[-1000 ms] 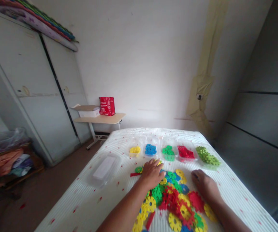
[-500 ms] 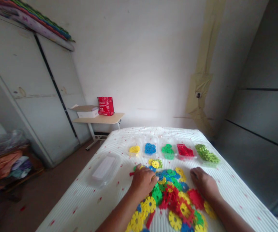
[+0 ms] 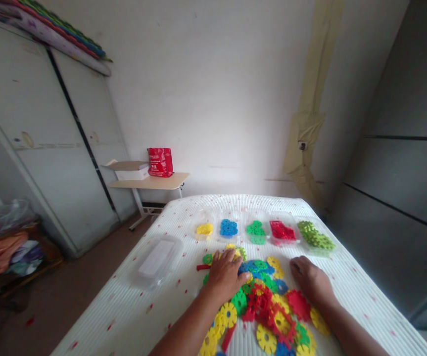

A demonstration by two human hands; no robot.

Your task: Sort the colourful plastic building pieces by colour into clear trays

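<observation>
A heap of flat plastic snowflake pieces [image 3: 268, 311] in yellow, red, green and blue lies on the white bed [image 3: 131, 301] in front of me. My left hand [image 3: 226, 274] rests palm down on the heap's far left side, fingers spread over yellow and blue pieces. My right hand [image 3: 309, 279] lies on the bed at the heap's right edge with its fingers curled under; what they hold, if anything, is hidden. Beyond the heap stands a row of clear trays with sorted pieces: yellow [image 3: 204, 229], blue [image 3: 228, 228], green [image 3: 256, 231], red [image 3: 282, 231] and light green [image 3: 315, 237].
A clear lidded box [image 3: 156, 259] lies on the bed to the left. A red stick piece [image 3: 203, 267] lies beside my left hand. A small side table [image 3: 150, 183] with a red bag and a cardboard box stands by the wall, next to a grey wardrobe [image 3: 50, 158].
My left hand pulled back to the left, then slid forward again onto the heap's far left side. My right hand has hardly moved.
</observation>
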